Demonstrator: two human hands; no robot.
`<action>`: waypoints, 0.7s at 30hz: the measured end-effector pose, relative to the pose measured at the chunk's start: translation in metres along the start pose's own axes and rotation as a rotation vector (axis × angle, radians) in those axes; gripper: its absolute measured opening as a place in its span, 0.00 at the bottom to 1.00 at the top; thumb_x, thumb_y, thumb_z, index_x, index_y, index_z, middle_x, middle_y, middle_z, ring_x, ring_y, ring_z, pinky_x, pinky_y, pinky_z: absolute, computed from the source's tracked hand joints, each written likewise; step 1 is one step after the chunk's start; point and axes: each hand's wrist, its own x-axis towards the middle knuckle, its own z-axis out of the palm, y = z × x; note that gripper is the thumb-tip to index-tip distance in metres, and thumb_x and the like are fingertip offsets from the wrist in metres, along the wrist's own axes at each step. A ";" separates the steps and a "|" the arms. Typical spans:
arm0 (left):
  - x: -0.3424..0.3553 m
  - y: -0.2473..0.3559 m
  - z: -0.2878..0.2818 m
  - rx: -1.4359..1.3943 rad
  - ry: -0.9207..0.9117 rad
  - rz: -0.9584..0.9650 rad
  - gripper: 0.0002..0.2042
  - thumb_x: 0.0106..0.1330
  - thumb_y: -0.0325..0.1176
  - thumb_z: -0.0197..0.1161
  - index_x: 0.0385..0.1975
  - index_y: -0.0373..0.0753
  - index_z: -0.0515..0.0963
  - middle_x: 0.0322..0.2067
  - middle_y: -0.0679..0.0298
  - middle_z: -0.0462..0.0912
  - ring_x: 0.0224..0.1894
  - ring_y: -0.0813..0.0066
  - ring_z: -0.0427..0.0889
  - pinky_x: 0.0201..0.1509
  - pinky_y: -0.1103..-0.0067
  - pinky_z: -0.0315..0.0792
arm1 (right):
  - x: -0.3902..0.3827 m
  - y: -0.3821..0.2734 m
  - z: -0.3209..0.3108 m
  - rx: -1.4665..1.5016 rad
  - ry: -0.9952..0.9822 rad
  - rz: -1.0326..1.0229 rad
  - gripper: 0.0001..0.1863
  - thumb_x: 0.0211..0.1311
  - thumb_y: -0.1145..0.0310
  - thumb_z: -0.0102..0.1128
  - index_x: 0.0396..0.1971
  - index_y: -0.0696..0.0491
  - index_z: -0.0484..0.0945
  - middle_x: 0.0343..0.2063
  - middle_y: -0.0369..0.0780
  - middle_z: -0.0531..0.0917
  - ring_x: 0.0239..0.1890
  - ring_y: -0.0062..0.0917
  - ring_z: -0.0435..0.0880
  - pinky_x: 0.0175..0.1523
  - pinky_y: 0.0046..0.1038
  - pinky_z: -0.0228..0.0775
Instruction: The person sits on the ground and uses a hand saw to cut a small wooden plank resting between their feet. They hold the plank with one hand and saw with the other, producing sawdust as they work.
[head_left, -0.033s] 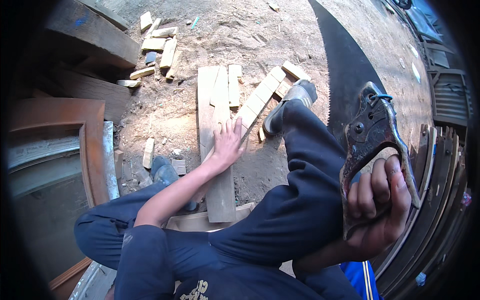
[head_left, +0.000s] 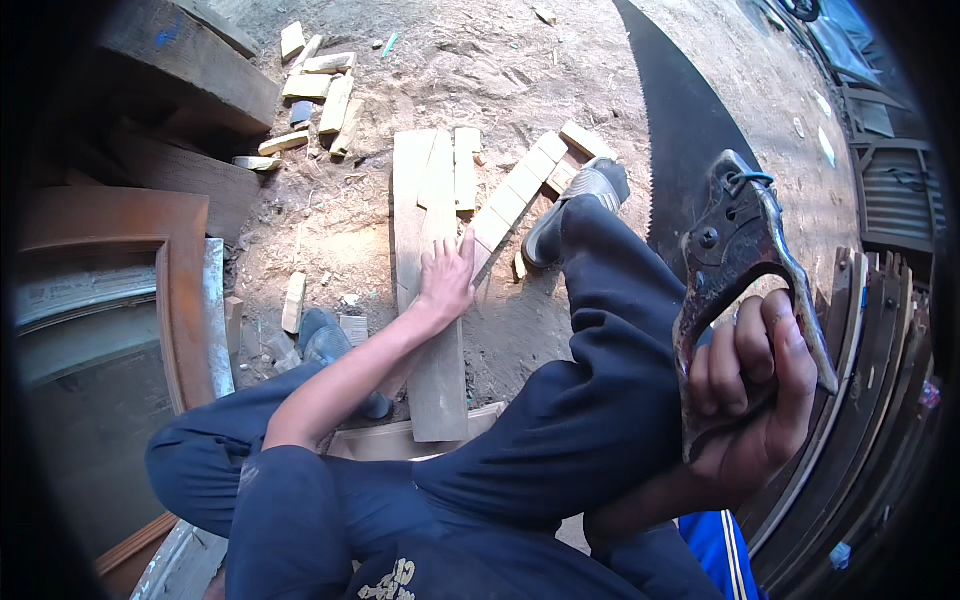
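Observation:
My right hand is wrapped around the worn grip of a handsaw, held up on the right. Its dark toothed blade points away from me. My left hand lies on a long grey-brown plank, fingers stretched out over the wood. The fingertips are beside the lower end of a pale wooden strip with several cross lines, which slants toward the upper right. Against the far part of the plank lie a wider board and a short pale batten.
Several pale offcuts lie on the dirt ground at the upper left. A brown wooden frame and large beams stand on the left. My shoe is by the marked strip. Stacked dark slats line the right side.
My left hand has shifted very slightly on the wood, and its index finger looks straighter. The handsaw stays in my right hand, nearly unmoved.

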 end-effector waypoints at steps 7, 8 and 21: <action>0.032 -0.081 -0.036 -0.247 -0.021 0.092 0.30 0.53 0.41 0.73 0.50 0.27 0.71 0.45 0.41 0.77 0.51 0.49 0.78 0.57 0.63 0.74 | 0.000 0.007 0.015 -0.089 0.151 -0.036 0.09 0.74 0.65 0.44 0.32 0.51 0.63 0.21 0.29 0.61 0.15 0.10 0.59 0.18 0.15 0.53; 0.035 -0.110 -0.038 -0.295 -0.080 0.109 0.30 0.53 0.42 0.72 0.50 0.27 0.73 0.46 0.42 0.79 0.51 0.51 0.79 0.59 0.64 0.74 | 0.001 0.009 0.020 -0.081 0.148 -0.035 0.09 0.74 0.65 0.44 0.32 0.51 0.63 0.21 0.29 0.61 0.15 0.10 0.59 0.18 0.15 0.53; 0.015 -0.221 -0.112 -0.232 -0.077 0.005 0.19 0.54 0.23 0.61 0.47 0.38 0.71 0.42 0.50 0.78 0.48 0.54 0.78 0.54 0.66 0.72 | -0.003 0.002 0.009 -0.094 0.189 -0.085 0.09 0.74 0.66 0.45 0.32 0.52 0.64 0.21 0.29 0.61 0.15 0.10 0.59 0.18 0.15 0.53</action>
